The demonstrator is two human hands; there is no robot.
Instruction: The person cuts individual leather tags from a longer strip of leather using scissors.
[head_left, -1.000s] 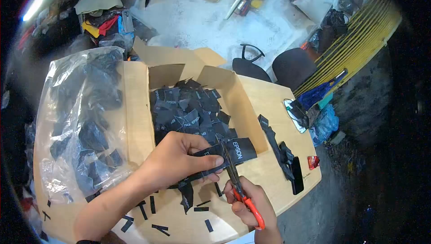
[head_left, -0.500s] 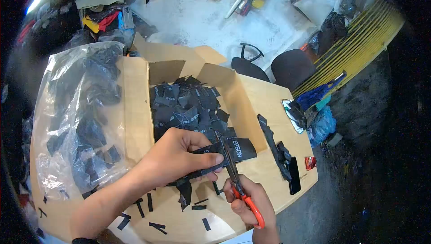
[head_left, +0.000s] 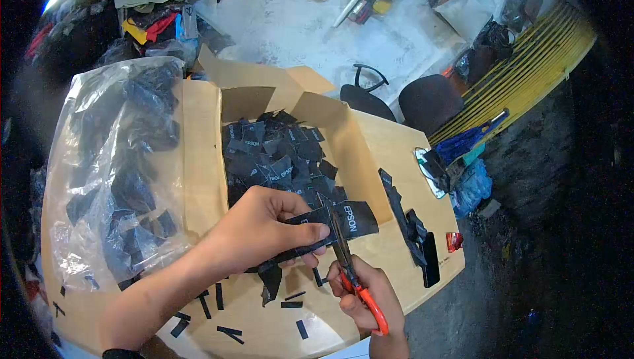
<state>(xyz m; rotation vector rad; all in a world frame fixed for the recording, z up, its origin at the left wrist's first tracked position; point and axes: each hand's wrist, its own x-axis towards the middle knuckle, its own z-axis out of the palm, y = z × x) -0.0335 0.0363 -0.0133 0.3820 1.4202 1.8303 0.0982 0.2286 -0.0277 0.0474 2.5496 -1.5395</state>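
My left hand (head_left: 281, 230) pinches a black fabric label strip (head_left: 360, 219) printed "EPSON" in white. One end of the strip sticks out to the right, and another hangs below the hand. In my right hand (head_left: 370, 296) are scissors (head_left: 350, 270) with red-orange handles. Their blades cross the strip just right of my left thumb and look nearly closed. Beyond the hands stands an open cardboard box (head_left: 340, 124), holding a pile of cut black labels (head_left: 271, 154).
A clear plastic bag (head_left: 119, 174) with black pieces lies left of the box. Small black offcuts (head_left: 290, 304) litter the near tabletop. To the right are a black strip (head_left: 399, 217), a phone (head_left: 430, 260) and a red wrapper (head_left: 454, 241). A chair (head_left: 429, 101) stands behind.
The view has shifted very slightly. Both hands, the scissors and the label strip keep nearly the same positions.
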